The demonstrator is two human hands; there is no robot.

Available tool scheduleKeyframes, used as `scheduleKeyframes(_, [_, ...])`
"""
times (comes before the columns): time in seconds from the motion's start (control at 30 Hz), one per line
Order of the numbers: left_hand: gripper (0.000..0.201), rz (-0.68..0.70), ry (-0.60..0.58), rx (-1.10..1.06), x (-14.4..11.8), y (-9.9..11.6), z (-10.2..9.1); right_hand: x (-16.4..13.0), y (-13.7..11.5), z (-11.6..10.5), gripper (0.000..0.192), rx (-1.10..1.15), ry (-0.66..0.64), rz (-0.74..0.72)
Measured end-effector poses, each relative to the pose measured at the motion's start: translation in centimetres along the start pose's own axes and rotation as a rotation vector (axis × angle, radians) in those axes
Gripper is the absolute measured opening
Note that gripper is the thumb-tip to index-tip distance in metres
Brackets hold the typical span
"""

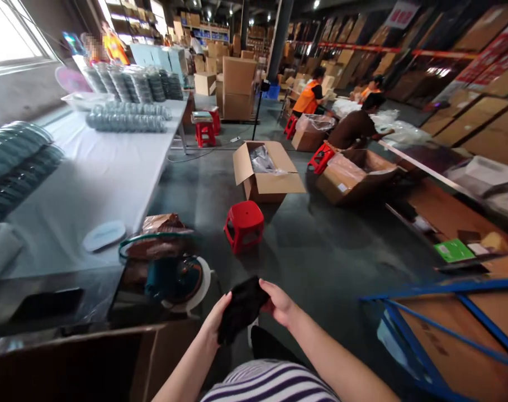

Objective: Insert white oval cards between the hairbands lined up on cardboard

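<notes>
Head view, low centre. Both hands meet on one black cloth (242, 308), a soft dark piece, bunched; texture too dark to read.

Left hand (214, 322): at 7 o'clock of the cloth, fingers curled round its lower edge, grasping it. Right hand (279, 303): at 3 o'clock of the cloth, thumb on top, fingers pinched on the upper end.

Cloth orientation: long axis runs from 7 o'clock up to 1 o'clock, lower end at the left hand, upper end at the right. Held in the air above the grey floor, just in front of the striped shirt (270, 385).

Surroundings: teal machine with a round white base (176, 282) at 10 o'clock of the cloth, near, sitting by the edge of the white table (94, 178). Red stool (244, 224) at 12 o'clock, apart. Open cardboard box (267, 173) beyond the stool, also 12 o'clock. Blue metal frame (442, 324) at 3 o'clock, well apart. Persons in orange vests (307, 97) at 1 o'clock, far back.
</notes>
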State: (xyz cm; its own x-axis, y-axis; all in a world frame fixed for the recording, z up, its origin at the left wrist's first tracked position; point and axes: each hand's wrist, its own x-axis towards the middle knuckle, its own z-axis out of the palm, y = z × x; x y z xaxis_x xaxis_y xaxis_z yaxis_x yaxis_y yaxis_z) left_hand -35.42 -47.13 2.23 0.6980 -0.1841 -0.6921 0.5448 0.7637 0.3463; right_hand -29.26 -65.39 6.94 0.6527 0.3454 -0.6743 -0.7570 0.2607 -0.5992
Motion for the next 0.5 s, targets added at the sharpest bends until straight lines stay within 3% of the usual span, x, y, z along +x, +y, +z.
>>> scheduleKeyframes(0.07, [0.041,0.07,0.142,0.097,3.8,0.7,2.9,1.7,-4.3,-2.6,0.027,0.155,0.091,-0.008])
scheduleKeyframes(0.17, [0.04,0.298,0.392,0.305,7.9,1.7,7.8,4.5,-9.9,-5.0,0.026,0.078,0.107,-0.085])
scheduleKeyframes(0.23, [0.031,0.412,0.334,0.455,9.6,2.5,11.0,6.5,-12.5,-5.1,0.032,-0.106,0.053,-0.142])
scheduleKeyframes(0.33, [0.04,0.44,0.129,0.631,11.7,4.3,14.8,9.7,-14.5,-3.8,0.041,-0.355,-0.062,-0.133])
scheduleKeyframes(0.4, [0.045,0.47,0.124,0.694,13.2,6.3,16.3,12.1,-15.4,-2.6,0.047,-0.424,-0.131,-0.138])
scheduleKeyframes(0.5, [0.045,0.535,0.209,0.703,15.2,10.3,16.7,16.3,-17.2,-0.7,0.054,-0.462,-0.219,-0.146])
